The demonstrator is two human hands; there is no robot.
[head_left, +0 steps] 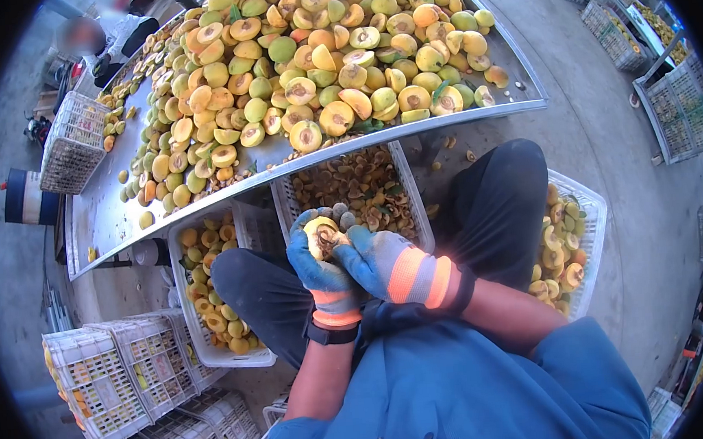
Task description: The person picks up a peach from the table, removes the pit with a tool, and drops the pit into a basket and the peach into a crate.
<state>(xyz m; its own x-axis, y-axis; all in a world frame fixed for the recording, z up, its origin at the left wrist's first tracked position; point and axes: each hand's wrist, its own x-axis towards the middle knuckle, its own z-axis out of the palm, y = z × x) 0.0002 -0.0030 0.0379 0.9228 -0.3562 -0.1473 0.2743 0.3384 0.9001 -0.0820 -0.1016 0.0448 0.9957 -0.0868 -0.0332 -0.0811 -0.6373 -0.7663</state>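
My left hand (319,272), in a blue, grey and orange work glove, is wrapped round an apricot half (320,236) over my lap. The cut side of the fruit faces up and shows a brown, rough hollow. My right hand (389,267), gloved the same way, is closed in against the fruit from the right, its thumb at the brown middle. Its other fingers are partly hidden behind the fruit and the left hand. Just beyond both hands, a white crate (411,184) holds brown scraps and pits.
A metal-edged table (513,86) slopes ahead, heaped with apricots (302,92), many halved. Crates of apricots stand by my left knee (229,360) and right knee (595,202). Stacked white crates (102,384) fill the lower left. A person (123,36) sits at the far left.
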